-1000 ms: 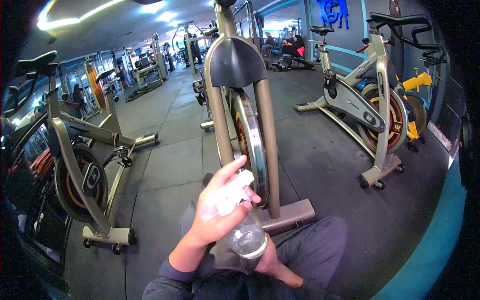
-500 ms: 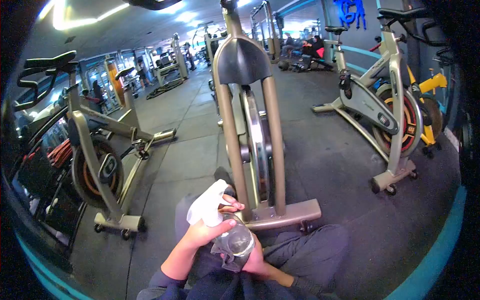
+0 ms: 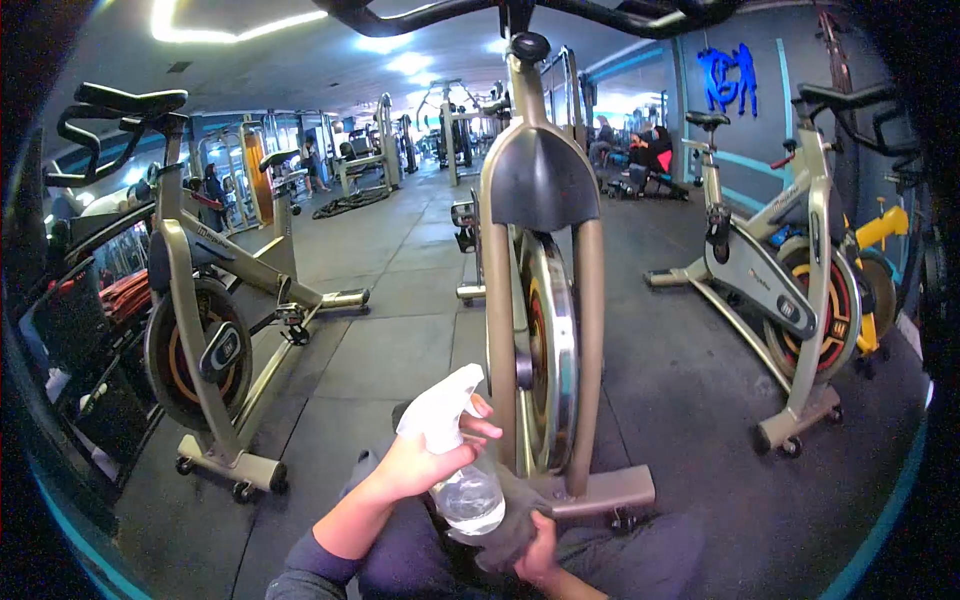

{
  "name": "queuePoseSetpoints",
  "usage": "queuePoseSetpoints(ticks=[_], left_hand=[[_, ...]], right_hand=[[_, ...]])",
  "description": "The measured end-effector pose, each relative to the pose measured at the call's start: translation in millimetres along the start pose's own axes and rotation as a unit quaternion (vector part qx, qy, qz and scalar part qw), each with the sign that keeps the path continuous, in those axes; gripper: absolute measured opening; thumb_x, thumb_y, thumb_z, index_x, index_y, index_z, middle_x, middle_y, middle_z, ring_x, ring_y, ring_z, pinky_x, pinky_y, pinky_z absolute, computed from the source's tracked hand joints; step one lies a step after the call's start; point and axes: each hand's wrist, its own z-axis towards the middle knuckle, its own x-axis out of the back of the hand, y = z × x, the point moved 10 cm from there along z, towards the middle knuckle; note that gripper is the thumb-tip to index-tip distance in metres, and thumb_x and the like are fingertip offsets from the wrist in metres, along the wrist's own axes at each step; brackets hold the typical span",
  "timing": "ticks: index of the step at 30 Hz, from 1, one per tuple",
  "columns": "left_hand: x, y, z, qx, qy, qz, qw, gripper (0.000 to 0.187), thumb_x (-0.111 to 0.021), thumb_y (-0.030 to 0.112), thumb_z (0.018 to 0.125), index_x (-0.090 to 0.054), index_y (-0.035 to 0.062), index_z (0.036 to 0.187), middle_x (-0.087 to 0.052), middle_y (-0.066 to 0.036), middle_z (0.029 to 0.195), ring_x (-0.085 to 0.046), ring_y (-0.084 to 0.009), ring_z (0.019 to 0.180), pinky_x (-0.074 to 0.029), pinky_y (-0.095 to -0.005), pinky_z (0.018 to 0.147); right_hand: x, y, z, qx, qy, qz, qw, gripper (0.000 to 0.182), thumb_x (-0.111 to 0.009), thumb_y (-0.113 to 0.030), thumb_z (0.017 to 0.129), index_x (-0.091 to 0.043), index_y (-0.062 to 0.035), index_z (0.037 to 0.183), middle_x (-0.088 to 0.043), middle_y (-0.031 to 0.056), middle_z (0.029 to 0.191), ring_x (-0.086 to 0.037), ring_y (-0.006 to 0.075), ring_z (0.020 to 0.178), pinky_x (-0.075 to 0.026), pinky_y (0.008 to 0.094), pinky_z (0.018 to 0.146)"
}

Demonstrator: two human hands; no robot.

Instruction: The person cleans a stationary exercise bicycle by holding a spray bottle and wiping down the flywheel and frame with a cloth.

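Observation:
A clear spray bottle (image 3: 468, 500) with a white spray head (image 3: 440, 405) is held by my left hand (image 3: 425, 462), whose fingers wrap round its neck. Some clear liquid shows inside it. My right hand (image 3: 540, 548) grips a dark grey cloth (image 3: 508, 520), which lies behind and beside the bottle. Just ahead of both hands stands a spin bike (image 3: 545, 180), with its flywheel (image 3: 545, 350) between two beige frame legs and its front foot bar (image 3: 605, 490) on the floor.
Another spin bike (image 3: 190, 290) stands at the left, and a third (image 3: 790, 270) at the right, near a yellow one (image 3: 875, 235). My crossed legs are under my hands. Gym machines and a few people are farther back on the dark tiled floor (image 3: 380, 350).
The view has tilted up, showing the centre bike's handlebars. The bottle and my right hand have come apart, and the cloth is now spread out beside the bottle.

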Motion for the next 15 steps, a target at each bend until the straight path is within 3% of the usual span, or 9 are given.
queuePoseSetpoints(ticks=[1, 3, 7, 10, 12, 13, 15], left_hand=[[8.5, 2.0, 10.0, -0.016, 0.001, 0.012, 1.0, 0.065, -0.056, -0.01, 0.074, -0.037, 0.0048, 0.135, -0.05, -0.008, 0.114, -0.06, -0.021, 0.103, -0.05, -0.0318, 0.081], [23.2, 2.4, 28.9, -0.03, 0.011, 0.028, 0.999, 0.066, -0.056, -0.01, 0.073, -0.038, 0.0051, 0.135, -0.051, -0.006, 0.113, -0.06, -0.0198, 0.102, -0.05, -0.0307, 0.08], [44.9, -19.9, 44.0, -0.054, 0.06, 0.051, 0.995, 0.064, -0.057, -0.008, 0.072, -0.04, 0.0038, 0.133, -0.051, -0.006, 0.11, -0.059, -0.0176, 0.099, -0.05, -0.0293, 0.079], [50.3, -27.0, 41.4, -0.061, 0.074, 0.097, 0.991, 0.065, -0.06, -0.007, 0.07, -0.041, 0.0027, 0.131, -0.051, -0.006, 0.11, -0.058, -0.0178, 0.1, -0.05, -0.0299, 0.081], [51.6, -17.1, 39.2, -0.108, 0.133, 0.1, 0.98, 0.048, -0.063, -0.001, 0.067, -0.053, 0.0002, 0.114, -0.053, -0.009, 0.1, -0.058, -0.0185, 0.093, -0.048, -0.03, 0.078], [49.8, -12.9, 39.0, -0.143, 0.134, 0.183, 0.963, 0.043, -0.064, 0.0, 0.064, -0.055, -0.0011, 0.106, -0.052, -0.012, 0.1, -0.057, -0.0251, 0.093, -0.047, -0.0339, 0.08], [45.6, -11.0, 37.6, -0.135, 0.138, 0.194, 0.962, 0.041, -0.064, 0.001, 0.063, -0.055, -0.0013, 0.104, -0.052, -0.014, 0.1, -0.056, -0.0278, 0.093, -0.047, -0.035, 0.081]], right_hand=[[1.5, -15.1, -1.8, 0.035, 0.014, -0.055, 0.998, 0.065, -0.036, -0.048, 0.087, -0.041, -0.0005, 0.131, -0.05, 0.0149, 0.13, -0.049, 0.0305, 0.119, -0.036, 0.0447, 0.102], [-4.1, -39.6, -5.1, 0.088, -0.039, -0.032, 0.995, 0.067, -0.043, -0.045, 0.085, -0.034, -0.0007, 0.136, -0.047, 0.0128, 0.132, -0.045, 0.029, 0.121, -0.037, 0.0449, 0.102], [11.0, -44.3, -27.0, 0.144, -0.231, -0.002, 0.962, 0.069, -0.048, -0.061, 0.085, -0.054, -0.0034, 0.122, -0.063, 0.0137, 0.106, -0.06, 0.027, 0.095, -0.05, 0.0383, 0.083], [19.3, -47.5, -16.7, 0.136, -0.187, 0.016, 0.973, 0.069, -0.05, -0.06, 0.084, -0.052, -0.003, 0.123, -0.06, 0.0144, 0.108, -0.057, 0.0278, 0.097, -0.048, 0.0388, 0.085], [21.1, -50.3, -10.7, 0.132, -0.142, 0.018, 0.981, 0.07, -0.05, -0.06, 0.084, -0.05, -0.0028, 0.124, -0.058, 0.015, 0.11, -0.056, 0.0283, 0.099, -0.047, 0.0391, 0.086], [23.0, -51.0, -9.4, 0.131, -0.126, 0.02, 0.983, 0.07, -0.051, -0.06, 0.084, -0.049, -0.0027, 0.125, -0.057, 0.0152, 0.111, -0.055, 0.0285, 0.099, -0.046, 0.0393, 0.086], [24.8, -52.8, -6.7, 0.129, -0.105, 0.022, 0.986, 0.071, -0.052, -0.06, 0.083, -0.048, -0.0025, 0.126, -0.055, 0.0157, 0.112, -0.054, 0.029, 0.101, -0.045, 0.0396, 0.087]])
